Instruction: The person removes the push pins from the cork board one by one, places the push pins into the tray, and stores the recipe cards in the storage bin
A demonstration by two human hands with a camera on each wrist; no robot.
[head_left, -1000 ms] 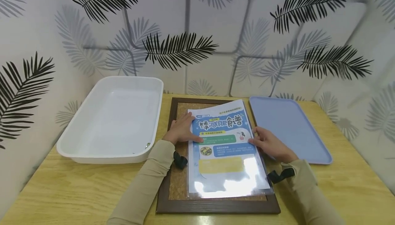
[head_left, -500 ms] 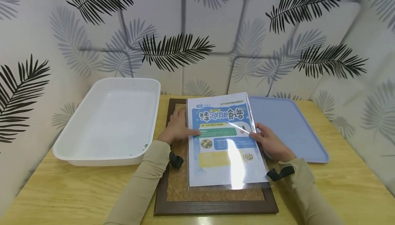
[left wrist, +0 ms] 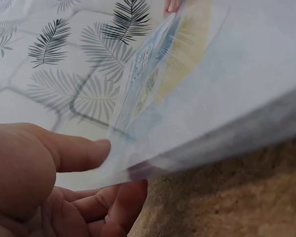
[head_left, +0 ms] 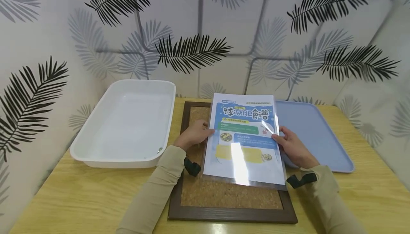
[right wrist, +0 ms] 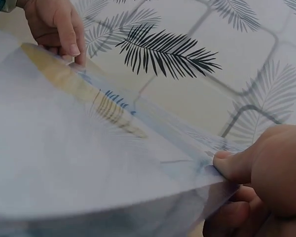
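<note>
A glossy laminated poster [head_left: 246, 138] with blue, green and yellow print is held above a cork board [head_left: 230, 195] in a dark brown frame. My left hand [head_left: 196, 134] pinches its left edge, thumb on top and curled fingers beneath, as the left wrist view shows. On the opposite edge my right hand [head_left: 293, 146] pinches it the same way; in the right wrist view the thumb [right wrist: 232, 165] presses the plastic from above. The sheet tilts, its far end overlapping the wall in the head view. Much of the cork's upper part is hidden behind it.
A deep white plastic basin [head_left: 125, 123] stands on the left of the wooden table [head_left: 73, 198]. To the right lies a flat light-blue tray [head_left: 320, 138], partly behind my right hand. A leaf-patterned wall [head_left: 198, 70] rises at the table's back edge.
The poster has risen off the cork board and shifted toward the far side, baring more cork at the near end. My left hand has gone from lying over its edge to pinching it.
</note>
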